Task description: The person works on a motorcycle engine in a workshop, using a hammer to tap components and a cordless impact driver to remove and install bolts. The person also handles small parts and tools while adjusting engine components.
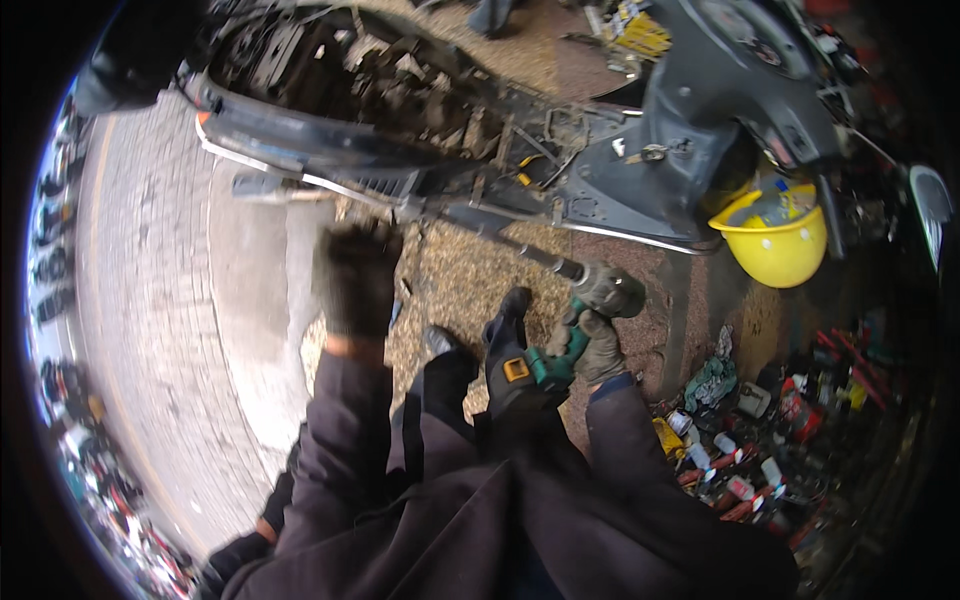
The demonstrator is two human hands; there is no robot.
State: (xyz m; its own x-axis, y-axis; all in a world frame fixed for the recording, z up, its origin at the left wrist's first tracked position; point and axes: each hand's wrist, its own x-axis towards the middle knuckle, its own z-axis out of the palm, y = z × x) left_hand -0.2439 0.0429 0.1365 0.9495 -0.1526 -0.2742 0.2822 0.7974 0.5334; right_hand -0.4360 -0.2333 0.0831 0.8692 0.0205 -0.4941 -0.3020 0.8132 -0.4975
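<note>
My right hand (600, 348), in a grey work glove, grips the handle of a green cordless impact wrench (610, 288). A long socket extension (540, 257) points from the wrench up and left, toward the lower edge of a partly stripped scooter (440, 165). My left hand (355, 280), in a dark knitted glove, is raised just this side of the scooter's side trim. Motion blurs its fingers, so whether it holds anything cannot be made out. With its seat area uncovered, the scooter shows dirty inner parts and a bare footboard (600, 205).
A yellow hard hat (775, 245) hangs open side up at the scooter's front, with items inside. Cans, bottles and tools (740, 470) clutter the ground at right. To the left runs a paved street (150, 300) with parked motorbikes. Another person's dark sleeve (240, 555) shows at lower left.
</note>
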